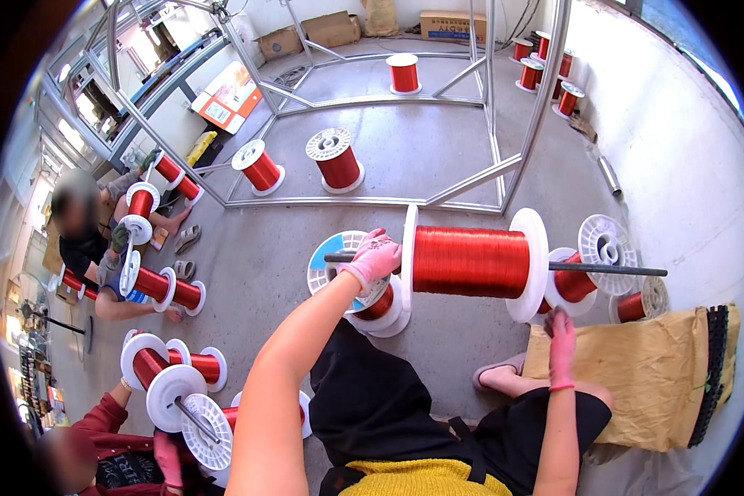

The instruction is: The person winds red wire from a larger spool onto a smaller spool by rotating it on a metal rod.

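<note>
A smooth grey concrete floor (422,157) runs to a white plastered wall (670,140) on the right. A bare silver metal tube frame (504,169) stands mid-room. Brown cardboard boxes (331,29) line the far wall; daylight brightens the left.

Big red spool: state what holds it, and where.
The left hand grips the dark rod through the big red spool, at the rod's left end. The right hand hangs below, touching nothing.
</note>
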`<state>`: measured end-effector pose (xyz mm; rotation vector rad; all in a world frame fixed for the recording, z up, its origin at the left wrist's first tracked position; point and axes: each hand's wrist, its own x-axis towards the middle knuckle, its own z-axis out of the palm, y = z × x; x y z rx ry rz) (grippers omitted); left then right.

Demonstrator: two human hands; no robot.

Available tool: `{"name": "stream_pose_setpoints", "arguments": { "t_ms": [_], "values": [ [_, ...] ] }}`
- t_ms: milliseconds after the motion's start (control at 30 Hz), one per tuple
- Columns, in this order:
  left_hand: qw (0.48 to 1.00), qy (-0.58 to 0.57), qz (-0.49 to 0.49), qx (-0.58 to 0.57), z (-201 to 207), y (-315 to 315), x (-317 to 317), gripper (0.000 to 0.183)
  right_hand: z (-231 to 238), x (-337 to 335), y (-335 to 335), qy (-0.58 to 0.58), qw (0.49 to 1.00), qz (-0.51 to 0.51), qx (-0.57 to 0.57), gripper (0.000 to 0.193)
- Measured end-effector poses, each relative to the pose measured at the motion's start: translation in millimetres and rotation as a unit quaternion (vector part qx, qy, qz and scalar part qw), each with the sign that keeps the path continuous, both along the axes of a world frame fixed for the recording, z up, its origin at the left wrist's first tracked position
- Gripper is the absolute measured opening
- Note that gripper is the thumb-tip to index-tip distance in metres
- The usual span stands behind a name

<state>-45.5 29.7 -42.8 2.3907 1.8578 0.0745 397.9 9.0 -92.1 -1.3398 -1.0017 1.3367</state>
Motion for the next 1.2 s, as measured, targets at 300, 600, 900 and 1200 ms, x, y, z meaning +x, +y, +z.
{"name": "stream_pose_setpoints", "arguments": {
  "t_ms": [300, 600, 900, 1200],
  "values": [
    [0.999, 0.015, -0.004, -0.045, 19.0, -4.0, 5.1, 0.023, 136.9, -82.1, 98.0, -0.126, 0.983, 0.038, 0.129, 0.051],
    [0.999, 0.017, 0.024, -0.043, 22.5, -4.4, 9.3, 0.024, 182.0, -137.2, 132.9, -0.535, 0.822, 0.195, 0.003, 0.063],
    [0.995, 0.018, 0.034, 0.09, -1.3, -5.8, 8.7, 0.024, 36.8, -91.3, -21.6, -0.308, 0.941, 0.037, 0.132, 0.049],
    [0.995, 0.049, 0.026, 0.078, -2.8, 0.1, 1.3, 0.018, -64.1, -25.7, -33.6, -0.464, 0.875, 0.015, 0.139, 0.043]
  ]
}}
